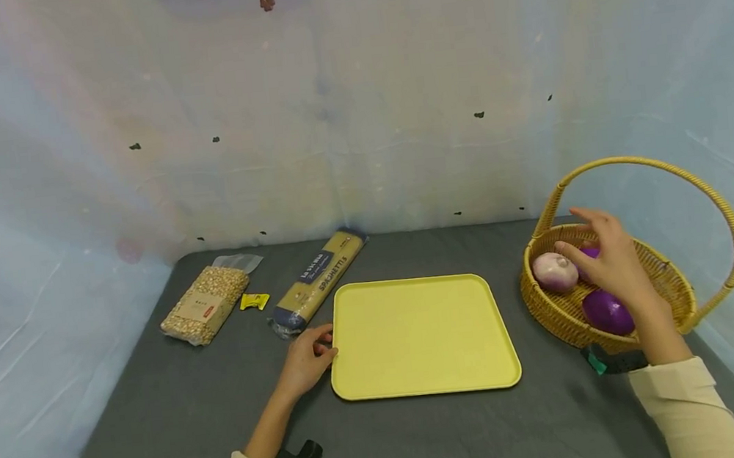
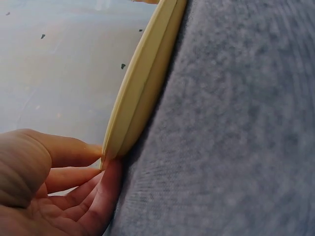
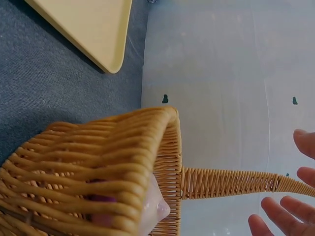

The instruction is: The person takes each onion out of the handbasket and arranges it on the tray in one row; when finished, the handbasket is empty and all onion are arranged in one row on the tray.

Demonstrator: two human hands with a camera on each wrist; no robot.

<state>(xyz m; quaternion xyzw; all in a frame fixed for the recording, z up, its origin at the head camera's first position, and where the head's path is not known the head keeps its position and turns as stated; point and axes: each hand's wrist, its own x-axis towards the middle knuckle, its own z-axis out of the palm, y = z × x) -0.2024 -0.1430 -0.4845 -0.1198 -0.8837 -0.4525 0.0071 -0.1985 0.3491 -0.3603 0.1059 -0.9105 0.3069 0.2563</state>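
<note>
Head view gives me the right hand point(image 1: 609, 257) at right of frame, over the wicker basket point(image 1: 550, 312), fingers spread and holding nothing. The relation I judge matters: the pale onion point(image 1: 555, 273) sits inside the basket's left side, just left of that hand, which is far the nearer of the 2. Mid-frame lies the yellow tray point(image 1: 422, 338), long axis running across; the left hand point(image 1: 305, 360) pinches its left edge.

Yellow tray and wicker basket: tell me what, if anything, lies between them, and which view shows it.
Only bare dark grey cloth lies between the yellow tray and the wicker basket; the head and right wrist views show it.
</note>
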